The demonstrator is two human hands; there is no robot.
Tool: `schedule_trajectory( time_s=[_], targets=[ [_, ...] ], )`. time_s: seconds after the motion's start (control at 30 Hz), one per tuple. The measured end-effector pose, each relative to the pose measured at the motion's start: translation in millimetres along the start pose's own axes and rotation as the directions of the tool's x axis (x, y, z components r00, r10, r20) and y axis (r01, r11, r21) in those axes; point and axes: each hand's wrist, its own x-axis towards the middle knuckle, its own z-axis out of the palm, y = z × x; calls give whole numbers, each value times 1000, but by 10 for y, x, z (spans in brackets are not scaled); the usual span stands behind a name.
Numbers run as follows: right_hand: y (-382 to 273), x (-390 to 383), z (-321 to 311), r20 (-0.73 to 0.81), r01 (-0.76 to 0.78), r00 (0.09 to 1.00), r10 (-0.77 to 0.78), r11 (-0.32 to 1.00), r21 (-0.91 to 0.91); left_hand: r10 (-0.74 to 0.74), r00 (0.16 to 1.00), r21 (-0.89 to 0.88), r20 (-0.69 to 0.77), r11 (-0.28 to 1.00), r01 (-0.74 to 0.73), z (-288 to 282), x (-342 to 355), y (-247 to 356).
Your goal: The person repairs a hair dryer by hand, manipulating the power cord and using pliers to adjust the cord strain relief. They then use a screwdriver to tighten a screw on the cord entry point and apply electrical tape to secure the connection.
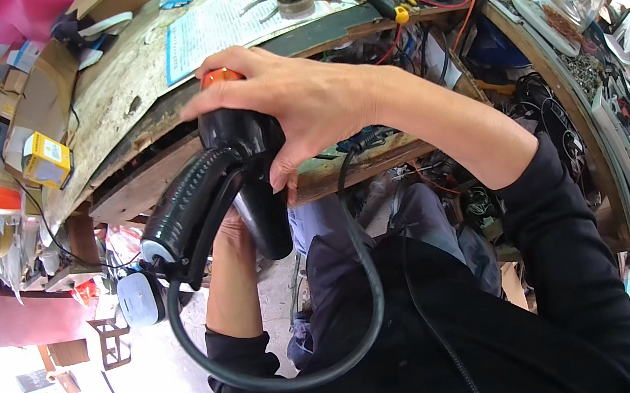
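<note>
Looping near our lap, the cord [295, 375] runs to the black dryer [234, 185] we hold before the bench [130, 86]. Our right hand [299, 103] clamps its body from above; our left hand [231, 240] grips beneath. We judge inspection underway; turning it needs both grips firm.

Yellow box [46, 160], blue-edged printed sheet [235, 18]

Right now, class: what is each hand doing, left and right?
Left hand: closed under the black hair dryer, holding it; fingers mostly hidden.
Right hand: closed over the dryer's top, holding it.
</note>
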Motion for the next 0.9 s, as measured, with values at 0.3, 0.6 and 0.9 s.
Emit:
schedule_trajectory(
  time_s=[0.3,0.6,0.9],
  targets=[
    [90,-22,100,-137,21,990,-18,1000,19,24,999,-23,31,999,-23,-17,-27,-47],
    [110,-61,161,-204,41,978,-31,998,45,11,1000,-65,-20,998,-12,-22,-33,-81],
    [127,67,29,-16,-64,998,66,991,118,-21,1000,-26,17,999,21,2,-20,-21]
  ],
)
